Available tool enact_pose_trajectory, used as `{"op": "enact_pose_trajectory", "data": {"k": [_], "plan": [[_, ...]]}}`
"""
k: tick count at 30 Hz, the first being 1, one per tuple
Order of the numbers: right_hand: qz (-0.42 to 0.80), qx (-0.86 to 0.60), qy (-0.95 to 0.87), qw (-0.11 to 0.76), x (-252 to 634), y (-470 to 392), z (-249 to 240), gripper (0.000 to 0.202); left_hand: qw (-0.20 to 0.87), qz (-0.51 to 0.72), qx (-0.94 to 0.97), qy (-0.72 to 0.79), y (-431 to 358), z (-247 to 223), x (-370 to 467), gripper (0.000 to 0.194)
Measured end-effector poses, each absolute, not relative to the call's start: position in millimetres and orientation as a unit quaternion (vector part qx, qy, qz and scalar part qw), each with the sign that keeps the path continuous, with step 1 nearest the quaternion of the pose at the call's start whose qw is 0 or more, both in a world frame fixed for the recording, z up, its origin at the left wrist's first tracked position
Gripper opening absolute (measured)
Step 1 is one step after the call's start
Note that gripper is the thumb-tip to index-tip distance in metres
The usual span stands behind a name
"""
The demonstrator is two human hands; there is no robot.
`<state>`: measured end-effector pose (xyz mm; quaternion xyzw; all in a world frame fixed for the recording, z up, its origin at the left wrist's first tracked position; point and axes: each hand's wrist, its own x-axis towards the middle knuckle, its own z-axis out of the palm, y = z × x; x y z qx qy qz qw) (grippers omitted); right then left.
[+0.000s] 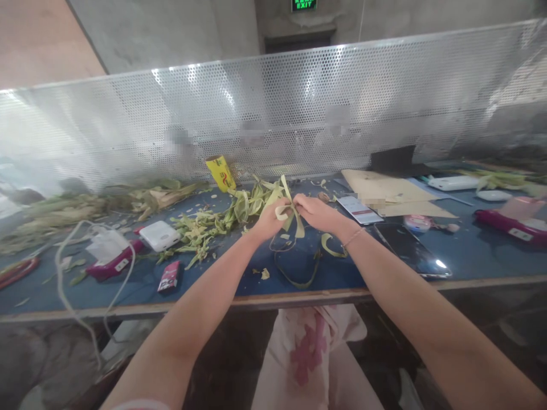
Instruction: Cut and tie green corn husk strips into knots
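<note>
Blue tabletop (239, 283) lies beneath the left hand (270, 221) and the right hand (315, 212), which come close together near the middle, both grasping pale green leaf strips (300, 226) whose ends hang loose, so the handling looks partway through, with no finished piece to be made out. Just left of them, a heap of leaves (243, 206) seems yet to be used, while a curled strip (330, 246) lies near the right wrist. Where the held strips meet is hidden by the hands, blur softens the far-left pile (106, 205), and the phone's (359, 210) writing cannot be read.
</note>
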<state>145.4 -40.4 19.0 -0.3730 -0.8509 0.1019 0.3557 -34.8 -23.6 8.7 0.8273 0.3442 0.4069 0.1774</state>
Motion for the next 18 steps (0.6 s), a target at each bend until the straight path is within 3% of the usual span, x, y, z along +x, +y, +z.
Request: {"op": "enact_pose_trajectory", "data": {"k": [7, 18], "plan": [[0.114, -0.355, -0.861, 0.347, 144, -47, 25, 0.014, 0.422, 0.402, 0.751, 0.312, -23, 16, -44, 0.031], [0.105, -0.302, -0.866, 0.385, 144, -45, 27, 0.015, 0.542, 0.404, 0.675, 0.297, -24, 17, -47, 0.038]]}}
